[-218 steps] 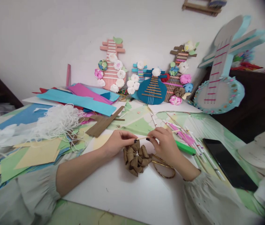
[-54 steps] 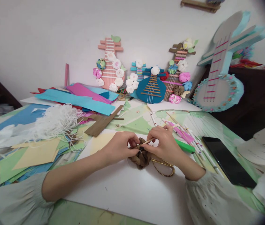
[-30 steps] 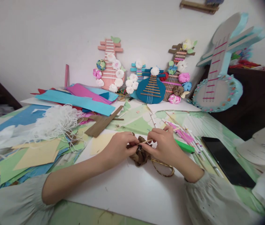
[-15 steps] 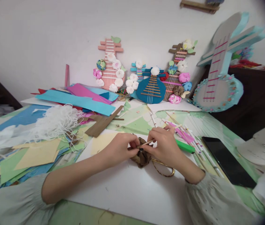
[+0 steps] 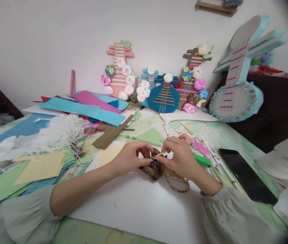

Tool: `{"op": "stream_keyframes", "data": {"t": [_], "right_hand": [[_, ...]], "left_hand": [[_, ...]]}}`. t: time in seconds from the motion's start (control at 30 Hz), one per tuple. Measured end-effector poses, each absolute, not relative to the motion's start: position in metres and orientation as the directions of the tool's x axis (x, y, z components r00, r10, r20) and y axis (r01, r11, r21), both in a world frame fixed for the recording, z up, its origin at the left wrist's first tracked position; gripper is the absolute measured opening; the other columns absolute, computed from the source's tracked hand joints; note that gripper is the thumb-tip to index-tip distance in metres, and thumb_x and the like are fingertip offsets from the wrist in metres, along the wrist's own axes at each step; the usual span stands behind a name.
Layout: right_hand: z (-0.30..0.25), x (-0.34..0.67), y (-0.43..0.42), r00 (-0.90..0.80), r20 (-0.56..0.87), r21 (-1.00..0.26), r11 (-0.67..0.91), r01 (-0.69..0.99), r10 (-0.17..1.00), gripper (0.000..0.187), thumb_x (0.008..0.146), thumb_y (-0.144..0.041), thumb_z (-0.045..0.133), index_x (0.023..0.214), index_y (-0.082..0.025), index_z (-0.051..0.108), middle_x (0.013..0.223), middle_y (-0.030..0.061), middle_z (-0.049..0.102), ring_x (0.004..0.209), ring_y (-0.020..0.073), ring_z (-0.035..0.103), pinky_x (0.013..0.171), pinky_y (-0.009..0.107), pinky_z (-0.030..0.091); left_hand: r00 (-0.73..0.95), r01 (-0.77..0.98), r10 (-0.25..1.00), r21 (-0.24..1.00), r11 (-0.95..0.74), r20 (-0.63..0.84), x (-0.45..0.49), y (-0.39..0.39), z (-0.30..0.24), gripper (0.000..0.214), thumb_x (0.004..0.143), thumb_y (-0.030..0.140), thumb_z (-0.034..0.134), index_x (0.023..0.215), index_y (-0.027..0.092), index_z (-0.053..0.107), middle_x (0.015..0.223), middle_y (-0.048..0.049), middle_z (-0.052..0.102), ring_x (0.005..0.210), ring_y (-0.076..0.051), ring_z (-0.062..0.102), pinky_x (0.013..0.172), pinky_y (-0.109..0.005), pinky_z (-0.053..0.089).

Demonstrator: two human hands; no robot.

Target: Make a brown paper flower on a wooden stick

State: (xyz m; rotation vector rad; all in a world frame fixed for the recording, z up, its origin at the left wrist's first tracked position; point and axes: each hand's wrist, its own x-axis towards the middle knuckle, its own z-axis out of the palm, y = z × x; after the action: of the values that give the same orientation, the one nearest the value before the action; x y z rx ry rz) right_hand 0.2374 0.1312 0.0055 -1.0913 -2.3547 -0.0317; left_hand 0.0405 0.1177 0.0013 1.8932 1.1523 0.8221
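Between my hands, over a white sheet (image 5: pixel 133 206), is a brown crumpled-paper flower (image 5: pixel 154 172). My left hand (image 5: pixel 133 159) has its thumb on the flower's upper edge and its fingers curled round the side. A thin wooden stick (image 5: pixel 162 154) is pinched in my right hand (image 5: pixel 178 154), slanting down toward the top of the flower. The right thumb meets the left thumb at the paper. Beside the flower, partly under my right wrist, lies a gold loop (image 5: pixel 180 186) like a scissors handle. A green marker-like piece (image 5: pixel 203 160) shows behind my right hand.
Left are white string (image 5: pixel 62 132), paper sheets (image 5: pixel 40 167) and a brown strip (image 5: pixel 113 132). Several paper instruments with flowers, including a blue one (image 5: pixel 164 98), lean at the back. Right are rolled sticks (image 5: pixel 213 159), a phone (image 5: pixel 247 174) and a larger instrument (image 5: pixel 235 98).
My left fingers have lifted off the stick and spread wider, with the thumb now on the flower. The right hand keeps the stick at nearly the same spot.
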Motion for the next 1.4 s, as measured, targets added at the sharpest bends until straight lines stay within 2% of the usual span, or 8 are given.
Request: {"op": "stream_keyframes", "data": {"t": [0.1, 0.2, 0.27, 0.4, 0.67, 1.17, 1.4], "right_hand": [[0.004, 0.238, 0.133, -0.47, 0.462, -0.254, 0.62, 0.742, 0.752, 0.029, 0.077, -0.039, 0.063, 0.065, -0.016, 0.049, 0.067, -0.0016, 0.056, 0.07, 0.014, 0.051, 0.074, 0.032, 0.018], [0.002, 0.237, 0.133, -0.445, 0.443, -0.3, 0.596, 0.745, 0.779, 0.03, 0.074, -0.039, 0.067, 0.065, -0.016, 0.049, 0.067, -0.0029, 0.056, 0.07, 0.0136, 0.051, 0.074, 0.031, 0.018], [0.001, 0.236, 0.133, -0.443, 0.439, -0.319, 0.597, 0.736, 0.781, 0.03, 0.074, -0.039, 0.068, 0.066, -0.016, 0.049, 0.067, -0.0031, 0.056, 0.07, 0.0133, 0.051, 0.074, 0.031, 0.019], [0.0, 0.235, 0.133, -0.437, 0.44, -0.337, 0.596, 0.729, 0.784, 0.029, 0.074, -0.037, 0.068, 0.065, -0.017, 0.049, 0.067, -0.003, 0.056, 0.07, 0.0134, 0.05, 0.074, 0.031, 0.019], [-0.003, 0.234, 0.132, -0.44, 0.497, -0.324, 0.63, 0.706, 0.748, 0.031, 0.073, -0.039, 0.069, 0.065, -0.016, 0.05, 0.067, -0.0027, 0.054, 0.071, 0.014, 0.05, 0.075, 0.032, 0.019], [-0.006, 0.235, 0.131, -0.428, 0.577, -0.331, 0.678, 0.656, 0.696, 0.032, 0.076, -0.04, 0.067, 0.066, -0.017, 0.048, 0.067, -0.0025, 0.052, 0.071, 0.0146, 0.048, 0.076, 0.032, 0.021], [-0.006, 0.237, 0.133, -0.463, 0.569, -0.31, 0.699, 0.645, 0.679, 0.032, 0.076, -0.042, 0.066, 0.066, -0.017, 0.049, 0.068, -0.0025, 0.052, 0.072, 0.0146, 0.047, 0.077, 0.033, 0.021]], "left_hand": [[0.313, 0.316, 0.927, 0.898, -0.307, 0.207, 0.039, 0.12, -0.004, 0.037, 0.073, 0.02, 0.062, 0.109, 0.019, 0.056, 0.079, -0.0004, 0.062, 0.071, -0.012, 0.058, 0.066, -0.024, 0.045], [0.259, 0.228, 0.947, 0.941, -0.25, 0.189, 0.038, 0.123, -0.01, 0.044, 0.075, 0.021, 0.06, 0.117, 0.02, 0.049, 0.093, -0.0028, 0.059, 0.07, -0.011, 0.059, 0.063, -0.024, 0.047], [0.28, 0.211, 0.949, 0.955, -0.21, 0.147, 0.038, 0.125, -0.011, 0.04, 0.074, 0.022, 0.061, 0.112, 0.018, 0.052, 0.096, -0.0041, 0.059, 0.069, -0.01, 0.059, 0.06, -0.023, 0.046], [0.321, 0.191, 0.945, 0.973, -0.133, 0.066, 0.039, 0.127, -0.012, 0.024, 0.073, 0.027, 0.064, 0.093, 0.014, 0.059, 0.083, -0.0034, 0.062, 0.065, -0.01, 0.057, 0.055, -0.021, 0.043], [0.279, 0.066, 0.96, 0.997, -0.043, 0.023, 0.037, 0.132, -0.02, 0.021, 0.069, 0.026, 0.069, 0.071, 0.011, 0.054, 0.066, 0.0008, 0.057, 0.06, -0.008, 0.052, 0.055, -0.019, 0.04], [0.269, -0.156, 0.962, 0.985, 0.078, -0.033, 0.04, 0.13, -0.024, 0.033, 0.064, 0.035, 0.075, 0.072, 0.013, 0.052, 0.067, -0.0001, 0.06, 0.06, -0.01, 0.055, 0.056, -0.021, 0.04], [0.227, -0.046, 0.974, 0.999, 0.015, -0.004, 0.04, 0.13, -0.02, 0.028, 0.066, 0.03, 0.074, 0.076, 0.012, 0.055, 0.069, 0.0006, 0.058, 0.064, -0.01, 0.055, 0.06, -0.022, 0.042]]}}
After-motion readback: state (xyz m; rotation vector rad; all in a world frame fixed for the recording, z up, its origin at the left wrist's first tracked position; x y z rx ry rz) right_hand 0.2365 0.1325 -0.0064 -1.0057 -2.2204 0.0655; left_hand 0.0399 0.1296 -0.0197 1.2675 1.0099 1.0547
